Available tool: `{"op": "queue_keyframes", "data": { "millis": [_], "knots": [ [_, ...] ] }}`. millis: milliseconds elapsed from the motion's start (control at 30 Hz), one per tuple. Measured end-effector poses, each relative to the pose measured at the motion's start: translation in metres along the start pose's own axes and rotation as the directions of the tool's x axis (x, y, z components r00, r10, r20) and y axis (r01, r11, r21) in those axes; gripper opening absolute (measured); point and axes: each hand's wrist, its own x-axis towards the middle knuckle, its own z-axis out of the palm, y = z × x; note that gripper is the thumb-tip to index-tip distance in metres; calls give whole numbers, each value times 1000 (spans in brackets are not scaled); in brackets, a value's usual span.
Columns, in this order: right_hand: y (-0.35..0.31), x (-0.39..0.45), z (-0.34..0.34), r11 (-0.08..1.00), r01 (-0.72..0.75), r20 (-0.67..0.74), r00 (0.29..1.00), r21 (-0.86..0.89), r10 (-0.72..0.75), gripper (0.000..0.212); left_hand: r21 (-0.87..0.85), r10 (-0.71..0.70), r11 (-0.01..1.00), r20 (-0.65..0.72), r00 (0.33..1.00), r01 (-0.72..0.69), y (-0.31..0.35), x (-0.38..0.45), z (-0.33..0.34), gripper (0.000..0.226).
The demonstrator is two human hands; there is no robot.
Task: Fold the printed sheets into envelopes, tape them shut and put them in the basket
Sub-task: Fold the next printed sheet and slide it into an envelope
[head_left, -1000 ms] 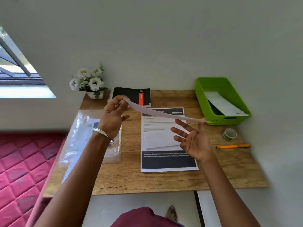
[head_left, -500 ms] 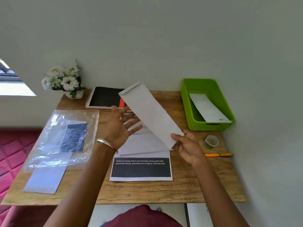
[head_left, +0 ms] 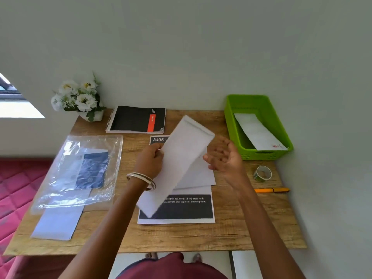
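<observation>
One envelope already lies in the basket, while the left hand pinches a second envelope above the printed sheet on the bench, right hand open beside it (tape untouched), so filling, sealing and binning remain.

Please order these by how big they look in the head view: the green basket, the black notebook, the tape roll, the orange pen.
1. green basket
2. black notebook, which looks slightly smaller, though it lies about as far away
3. orange pen, long but very thin
4. tape roll, shorter than the pen but rounder, so these two are hard to rank
</observation>
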Motion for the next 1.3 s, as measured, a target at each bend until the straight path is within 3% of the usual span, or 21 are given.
{"op": "queue_keyframes", "data": {
  "millis": [67, 167, 267, 367, 467, 567, 633, 800, 967, 1167, 1300],
  "knots": [
    [-8, 1, 5, 990, 76, -25, 996, -122, -80, 76, 155, 85, 984, 32, 996, -89, 1, 4, -6, 25],
    [-9, 2, 14, 891, 134, -25, 987, -434, -161, 59, 222, 174, 955, 126, 977, -199, 1, 5, -16, 28],
    [0, 2, 23, 822, 155, -64, 972, -548, -225, 38, 208, 211, 947, 176, 961, -246, -3, 5, -24, 34],
    [9, 1, 31, 786, 125, -97, 968, -605, -230, 29, 261, 174, 938, 218, 960, -229, -19, 7, -24, 37],
    [15, -3, 38, 829, 93, -120, 975, -552, -189, 25, 429, 90, 881, 264, 960, -200, -39, 7, -20, 50],
    [21, -8, 44, 901, 40, -147, 982, -432, -115, 21, 464, 98, 838, 389, 916, -286, -46, -3, -11, 104],
    [21, -12, 48, 954, -20, -165, 986, -298, -31, 18, 465, 152, 807, 431, 889, -364, -47, -11, 0, 124],
    [13, -21, 49, 993, -120, -158, 980, 12, 121, 15, 469, 216, 792, 383, 898, -391, -45, -22, 16, 126],
    [6, -27, 41, 983, -146, -53, 989, -115, 141, 28, 521, 327, 708, 356, 875, -476, -43, -27, 13, 110],
    [3, -24, 28, 952, -253, 83, 959, -175, 270, 27, 517, 391, 658, 387, 835, -547, -46, -29, 16, 113],
    [9, -21, 29, 940, -242, 123, 953, -239, 277, 25, 492, 449, 635, 392, 803, -595, -43, -34, 18, 114]
  ]
}}
